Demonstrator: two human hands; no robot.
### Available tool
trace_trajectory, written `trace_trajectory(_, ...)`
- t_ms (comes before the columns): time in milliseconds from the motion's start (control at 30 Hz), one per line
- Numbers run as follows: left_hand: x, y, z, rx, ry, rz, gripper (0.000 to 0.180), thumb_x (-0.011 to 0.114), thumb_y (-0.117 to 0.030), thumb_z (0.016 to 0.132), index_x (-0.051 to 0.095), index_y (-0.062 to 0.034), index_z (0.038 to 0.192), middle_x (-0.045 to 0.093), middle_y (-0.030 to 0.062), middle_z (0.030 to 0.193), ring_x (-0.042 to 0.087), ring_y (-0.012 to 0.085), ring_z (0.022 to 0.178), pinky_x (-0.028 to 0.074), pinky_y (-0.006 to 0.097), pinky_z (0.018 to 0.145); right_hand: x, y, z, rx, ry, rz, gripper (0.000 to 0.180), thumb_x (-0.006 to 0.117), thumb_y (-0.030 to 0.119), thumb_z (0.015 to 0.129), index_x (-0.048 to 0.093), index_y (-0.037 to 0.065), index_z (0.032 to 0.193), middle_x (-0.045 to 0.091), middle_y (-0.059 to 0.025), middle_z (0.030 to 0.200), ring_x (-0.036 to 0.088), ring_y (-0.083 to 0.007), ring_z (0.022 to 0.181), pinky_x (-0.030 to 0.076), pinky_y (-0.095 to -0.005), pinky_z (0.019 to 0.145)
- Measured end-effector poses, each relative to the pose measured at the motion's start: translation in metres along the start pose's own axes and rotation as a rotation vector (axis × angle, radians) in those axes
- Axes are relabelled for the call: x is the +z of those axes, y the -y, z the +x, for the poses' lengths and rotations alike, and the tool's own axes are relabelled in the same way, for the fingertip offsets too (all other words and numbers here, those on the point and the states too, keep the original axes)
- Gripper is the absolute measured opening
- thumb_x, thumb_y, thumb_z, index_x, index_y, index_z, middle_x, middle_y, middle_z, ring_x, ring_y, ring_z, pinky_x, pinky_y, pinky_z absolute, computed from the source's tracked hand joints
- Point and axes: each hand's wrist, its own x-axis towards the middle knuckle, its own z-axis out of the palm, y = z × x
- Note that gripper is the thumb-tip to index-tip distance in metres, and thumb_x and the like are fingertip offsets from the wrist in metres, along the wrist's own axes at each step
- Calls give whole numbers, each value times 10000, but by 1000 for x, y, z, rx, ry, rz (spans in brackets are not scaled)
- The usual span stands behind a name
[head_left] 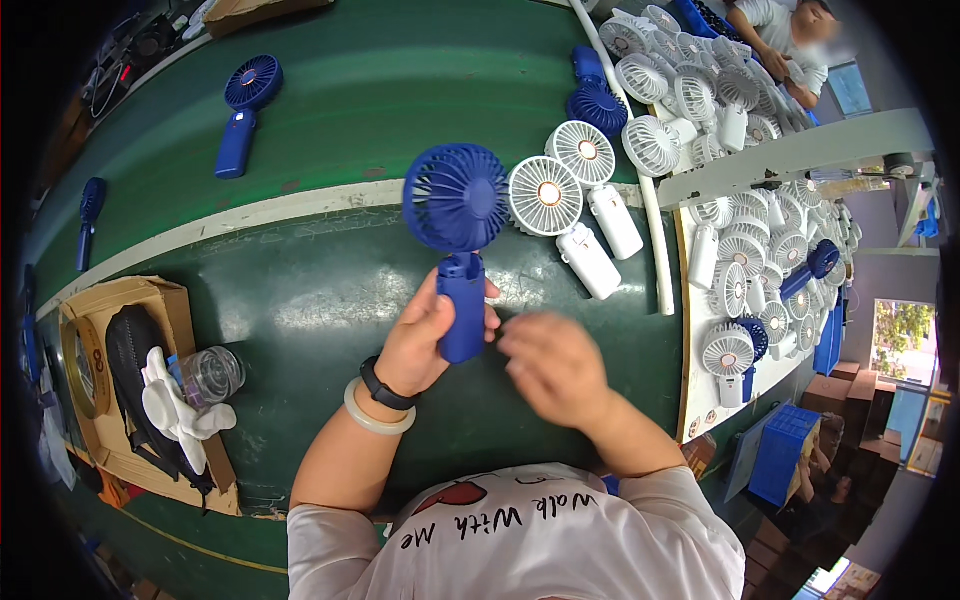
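A blue handheld fan (462,310) stands upright in my left hand (415,340), its round grille pointing away from me. My left fingers and thumb wrap round its handle. Close beside the handle, my right hand (552,365) is smeared by motion, its fingers partly bent; I cannot make out anything in it. Two white handheld fans (588,262) lie on the green bench just right of the blue fan's head.
A cardboard box (225,470) at left holds a tape roll, a black pouch, a clear jar and white parts. Blue fans (236,140) lie on the green belt (370,80) beyond. White fans (740,255) crowd the right table, past a white rail (660,240). Another person (775,45) sits far right.
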Motion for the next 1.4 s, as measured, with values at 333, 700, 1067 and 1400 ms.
trace_trajectory(333, -4, -5, 0, -21, 70, -210, 674, 294, -564, 926, 243, -101, 1413, 507, 126, 1031, 498, 183, 789, 424, 327, 645, -6, -71, 3, 668, -60, 1092, 534, 593, 279, 869, 391, -7, 1273, 537, -155, 1027, 530, -266, 968, 452, -393, 829)
trace_trajectory(700, -1, -3, 3, 238, -334, 286, 474, 545, -152, 907, 313, -57, 1309, 524, 100, 1116, 566, 192, 981, 468, 338, 855, 17, -61, 51, 454, 52, 2178, 552, 338, 401, 914, 321, 79, 1362, 501, -184, 1117, 510, -247, 727, 432, -342, 576)
trace_trajectory(1067, -2, -4, 1, 253, -289, 260, 472, 530, -98, 903, 311, -45, 1318, 528, 133, 1161, 574, 232, 1024, 459, 358, 898, 30, -71, 46, 486, 54, 2121, 675, 329, 567, 910, 293, 91, 1387, 511, -175, 1104, 523, -231, 748, 446, -335, 598)
trace_trajectory(1400, 0, -5, 0, 254, -265, 282, 517, 552, -117, 895, 290, -46, 1336, 515, 134, 1185, 566, 230, 1038, 456, 367, 909, 35, -73, 44, 471, 53, 2121, 683, 289, 578, 918, 258, 95, 1400, 506, -177, 1103, 521, -226, 724, 448, -336, 586)
